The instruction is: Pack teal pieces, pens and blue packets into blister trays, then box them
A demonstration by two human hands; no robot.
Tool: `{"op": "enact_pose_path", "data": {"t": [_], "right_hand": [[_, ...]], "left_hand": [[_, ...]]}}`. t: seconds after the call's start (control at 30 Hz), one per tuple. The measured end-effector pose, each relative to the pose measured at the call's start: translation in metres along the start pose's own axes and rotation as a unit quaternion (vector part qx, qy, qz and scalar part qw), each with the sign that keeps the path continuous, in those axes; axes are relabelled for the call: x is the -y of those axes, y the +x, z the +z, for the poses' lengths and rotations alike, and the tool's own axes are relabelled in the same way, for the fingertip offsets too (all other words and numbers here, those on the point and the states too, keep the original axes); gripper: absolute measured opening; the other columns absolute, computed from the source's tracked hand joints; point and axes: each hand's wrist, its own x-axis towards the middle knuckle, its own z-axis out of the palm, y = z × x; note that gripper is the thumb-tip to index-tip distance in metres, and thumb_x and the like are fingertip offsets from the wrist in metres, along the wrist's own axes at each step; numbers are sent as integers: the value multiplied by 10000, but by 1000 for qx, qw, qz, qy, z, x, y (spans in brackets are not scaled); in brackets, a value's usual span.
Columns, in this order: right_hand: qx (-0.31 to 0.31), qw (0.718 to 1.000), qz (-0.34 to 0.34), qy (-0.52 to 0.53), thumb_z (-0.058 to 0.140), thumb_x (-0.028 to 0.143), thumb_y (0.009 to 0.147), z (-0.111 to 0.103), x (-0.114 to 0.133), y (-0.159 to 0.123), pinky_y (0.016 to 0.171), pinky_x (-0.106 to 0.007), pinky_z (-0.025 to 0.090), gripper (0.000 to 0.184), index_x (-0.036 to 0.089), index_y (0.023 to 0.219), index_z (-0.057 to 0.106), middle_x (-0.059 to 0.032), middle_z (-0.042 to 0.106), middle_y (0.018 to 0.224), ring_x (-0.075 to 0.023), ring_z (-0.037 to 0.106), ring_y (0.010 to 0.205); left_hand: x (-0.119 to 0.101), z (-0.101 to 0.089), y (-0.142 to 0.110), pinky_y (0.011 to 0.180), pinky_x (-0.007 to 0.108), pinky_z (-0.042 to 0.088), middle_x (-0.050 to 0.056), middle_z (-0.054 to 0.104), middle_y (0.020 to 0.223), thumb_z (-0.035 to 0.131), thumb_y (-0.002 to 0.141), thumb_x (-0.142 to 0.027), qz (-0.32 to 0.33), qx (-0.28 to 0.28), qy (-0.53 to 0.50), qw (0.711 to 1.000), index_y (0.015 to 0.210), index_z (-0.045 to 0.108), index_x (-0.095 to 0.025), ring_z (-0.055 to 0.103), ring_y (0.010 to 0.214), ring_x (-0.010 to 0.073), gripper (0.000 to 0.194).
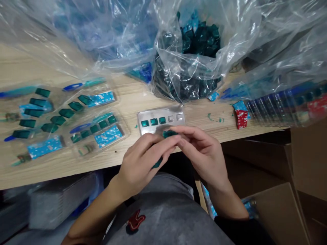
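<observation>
Both my hands meet over the table's near edge. My left hand [143, 161] is closed around small teal, glassy-looking blocks; one block [157, 163] shows below its fingers. Another teal block [169, 133] sits at the fingertips, where my right hand [205, 153] also grips it in a pinch. Just beyond the fingers lies a shallow clear plastic tray [160, 114] with a row of square recesses. Three of them hold teal blocks [153, 121], and the two on the right are bare. My fingers hide part of the tray's near side.
Filled clear packs [98, 131] with teal blocks, blue pieces and blue patterned packets lie at left. A plastic bag [189, 75] of dark teal blocks stands behind the tray. Stacked packs [283, 102] and a red-blue packet [241, 115] are right; cardboard boxes [270, 200] stand below.
</observation>
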Motion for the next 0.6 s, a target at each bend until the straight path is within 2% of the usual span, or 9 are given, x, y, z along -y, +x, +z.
{"op": "enact_pose_path", "data": {"t": [0.07,0.13,0.27,0.37,0.43,0.5,0.6], "right_hand": [[15,1000,-4,-2,677,152,828,-3,2,0,874,-278,585,208,260,1002,710,19,740,985,-130,703,936],[39,999,-11,9,693,137,813,-7,2,2,872,-271,587,236,260,1014,707,17,731,980,-122,703,920],[87,996,-21,29,707,94,788,-14,-4,3,860,-236,579,220,237,955,715,7,694,1010,-101,689,922],[127,990,27,60,714,79,776,-19,-12,0,811,-209,584,297,254,1016,701,17,708,987,-88,697,891],[122,988,60,69,713,81,777,-23,-19,-3,794,-179,579,317,270,1032,704,34,729,941,-67,702,854],[108,989,80,65,708,91,785,-25,-26,-4,779,-155,574,284,279,997,723,50,741,885,-47,702,800],[98,991,81,41,716,120,788,-24,-31,-3,756,-169,585,268,291,993,731,47,749,881,-53,702,766]], "left_hand": [[3,1,2,719,208,532,16,665,860,588,872,-93,42,10,72,996,1108,628,-202,644,772,112,262],[6,0,3,748,234,539,35,680,894,577,890,-138,44,17,86,995,1085,623,-188,659,815,135,207],[11,-4,2,734,244,542,35,687,877,546,914,-186,13,48,20,999,964,591,-187,667,830,147,67],[12,-6,-4,718,216,532,31,682,868,528,929,-204,16,102,-32,994,985,570,-180,664,810,128,74],[13,-5,-9,720,205,526,47,683,898,504,942,-201,30,130,-30,991,1090,554,-155,661,809,121,163],[15,-3,-14,730,211,524,65,685,913,490,945,-181,41,136,5,990,1145,541,-133,656,818,127,212],[19,3,-18,704,230,522,67,684,866,479,939,-151,47,108,52,992,1044,573,-138,643,786,144,141]]}}
